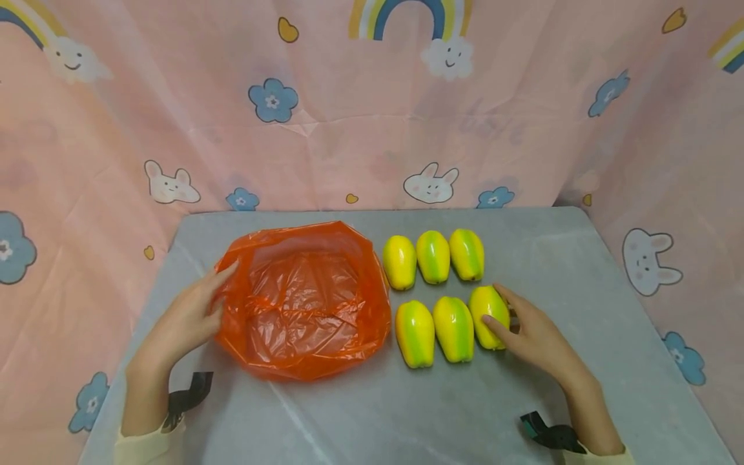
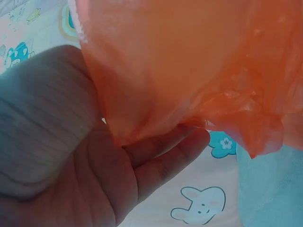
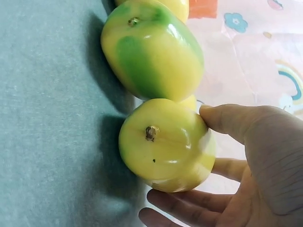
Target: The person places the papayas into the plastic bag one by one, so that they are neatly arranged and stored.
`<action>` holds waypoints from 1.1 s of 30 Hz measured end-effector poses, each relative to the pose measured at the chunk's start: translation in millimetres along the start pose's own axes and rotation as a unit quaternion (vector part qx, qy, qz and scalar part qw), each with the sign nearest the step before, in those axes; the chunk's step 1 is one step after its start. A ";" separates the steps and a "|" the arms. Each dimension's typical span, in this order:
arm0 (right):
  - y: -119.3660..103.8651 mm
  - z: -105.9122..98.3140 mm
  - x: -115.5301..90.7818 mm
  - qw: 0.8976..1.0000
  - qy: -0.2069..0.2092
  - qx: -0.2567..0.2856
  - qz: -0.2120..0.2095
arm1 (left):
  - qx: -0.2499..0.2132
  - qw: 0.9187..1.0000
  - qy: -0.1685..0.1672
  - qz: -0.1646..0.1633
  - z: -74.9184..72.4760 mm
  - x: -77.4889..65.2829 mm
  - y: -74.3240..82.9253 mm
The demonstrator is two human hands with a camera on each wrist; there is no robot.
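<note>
An orange-red plastic bag [image 1: 302, 361] lies with its mouth spread wide, creased and see-through inside. My left hand [image 1: 188, 316] holds its left side; in the left wrist view the film [image 2: 156, 71] passes between thumb and fingers and hides the thumb tip. To the bag's right are glossy yellow-green papayas in two rows of three. My right hand [image 1: 537, 339] grips the papaya [image 1: 488, 316] at the right end of the near row, thumb on one side and fingers on the other. Its brown stem end [image 3: 151, 133] faces the right wrist camera.
The other near-row papayas [image 1: 454, 329] stand close beside the gripped one. Behind them is the far row of papayas [image 1: 433, 257]. A grey cloth [image 1: 442, 413] covers the table, and a pink printed curtain [image 1: 349, 148] hangs around its back and sides.
</note>
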State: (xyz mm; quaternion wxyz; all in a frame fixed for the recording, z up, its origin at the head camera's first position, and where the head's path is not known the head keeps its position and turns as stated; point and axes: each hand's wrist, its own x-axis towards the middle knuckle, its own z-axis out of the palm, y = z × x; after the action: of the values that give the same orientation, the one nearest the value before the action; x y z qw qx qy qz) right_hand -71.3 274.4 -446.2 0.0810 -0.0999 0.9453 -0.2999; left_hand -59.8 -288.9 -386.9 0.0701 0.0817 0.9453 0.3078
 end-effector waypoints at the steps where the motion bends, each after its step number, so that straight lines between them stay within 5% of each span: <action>1: 0.1 -0.2 0.3 1.000 0.000 -0.001 0.001 | 0.000 1.000 -0.001 0.002 0.2 0.2 0.1; 17: -6.6 -11.1 3.6 0.998 0.058 -0.001 -0.030 | 0.030 0.999 0.019 0.000 1.5 2.6 4.8; 26: -24.7 -29.2 8.2 0.996 0.072 -0.008 -0.044 | 0.044 0.997 0.054 0.039 6.7 5.7 5.5; 33: -50.5 -33.3 22.1 0.996 0.065 -0.005 -0.053 | 0.019 1.000 -0.001 0.019 6.1 4.7 3.8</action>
State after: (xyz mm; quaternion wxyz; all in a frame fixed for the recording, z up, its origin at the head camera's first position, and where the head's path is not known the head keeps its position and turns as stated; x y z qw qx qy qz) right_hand -92.6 247.0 -391.9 0.0026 -0.1309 0.9432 -0.3054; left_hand -62.8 -281.5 -389.9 0.0640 0.1016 0.9492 0.2908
